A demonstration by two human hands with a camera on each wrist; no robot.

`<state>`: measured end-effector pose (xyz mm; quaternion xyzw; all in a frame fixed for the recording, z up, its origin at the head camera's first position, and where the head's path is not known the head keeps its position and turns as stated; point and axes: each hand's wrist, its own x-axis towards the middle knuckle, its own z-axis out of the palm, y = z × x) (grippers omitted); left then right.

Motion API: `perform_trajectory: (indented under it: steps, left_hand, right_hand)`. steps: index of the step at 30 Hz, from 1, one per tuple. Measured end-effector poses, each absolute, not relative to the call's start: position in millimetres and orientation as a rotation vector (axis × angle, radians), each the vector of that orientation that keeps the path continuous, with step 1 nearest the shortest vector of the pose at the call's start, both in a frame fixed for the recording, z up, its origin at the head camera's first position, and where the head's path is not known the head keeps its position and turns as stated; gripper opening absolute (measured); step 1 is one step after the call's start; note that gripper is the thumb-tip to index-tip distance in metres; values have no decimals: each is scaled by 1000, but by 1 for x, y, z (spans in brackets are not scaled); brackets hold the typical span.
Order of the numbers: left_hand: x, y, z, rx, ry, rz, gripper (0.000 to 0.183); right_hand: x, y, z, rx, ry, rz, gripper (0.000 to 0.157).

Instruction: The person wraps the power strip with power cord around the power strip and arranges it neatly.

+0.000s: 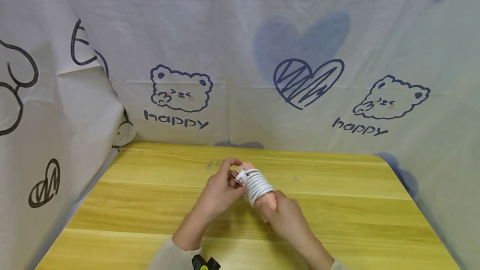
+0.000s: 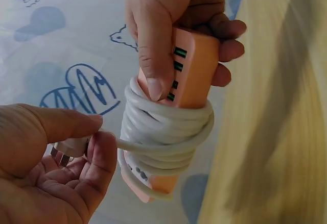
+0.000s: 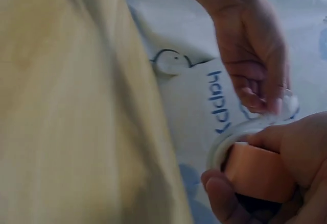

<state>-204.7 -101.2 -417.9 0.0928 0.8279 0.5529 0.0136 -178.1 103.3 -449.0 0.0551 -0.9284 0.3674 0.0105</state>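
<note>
An orange power strip (image 2: 196,71) with its white cord (image 2: 158,124) wound round the middle is held above the table. My right hand (image 1: 286,216) grips one end of the strip, thumb along the face with the green-lined USB ports and fingers round the far side. My left hand (image 1: 221,191) pinches the cord's white plug (image 2: 71,146) between thumb and forefinger, its metal prongs pointing away from the coil. From the plug a short length of cord runs to the windings. In the right wrist view, the strip's end (image 3: 260,173) sits between thumb and fingers.
Below the hands lies a yellow wood-grain table (image 1: 150,203). White cloth (image 1: 240,32) printed with hearts, bears and lettering hangs behind it and along the left side. A small black device (image 1: 205,263) sits at the left sleeve.
</note>
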Motion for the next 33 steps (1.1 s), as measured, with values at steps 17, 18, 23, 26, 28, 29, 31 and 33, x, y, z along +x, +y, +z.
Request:
perform_trajectory:
  steps: [17, 18, 23, 26, 28, 29, 31, 33]
  left_hand:
    - [-214, -88, -468, 255, 2739, 1545, 25]
    - [-214, -87, -469, 278, 2761, 1508, 26]
    - [-210, -83, -470, 482, 2858, 1166, 36]
    - [-208, -81, -473, 559, 2898, 1027, 39]
    - [-208, -81, -474, 532, 2925, 1032, 40]
    - [-208, -81, -474, 507, 2930, 1069, 40]
    - [-209, -81, -475, 442, 2933, 1138, 39]
    - [-209, -82, -475, 394, 2932, 1192, 37]
  right_hand:
    - [-161, 103, -489, 294, -3040, 1612, 43]
    - [-161, 104, -489, 322, -3060, 1618, 45]
    - [-166, 111, -485, 466, -3153, 1577, 52]
    - [-168, 115, -484, 528, -3174, 1461, 56]
    - [-169, 116, -483, 539, -3179, 1383, 58]
    - [-170, 117, -483, 534, -3178, 1357, 59]
    - [-170, 119, -481, 513, -3175, 1339, 59]
    - [-170, 120, -480, 473, -3167, 1350, 58]
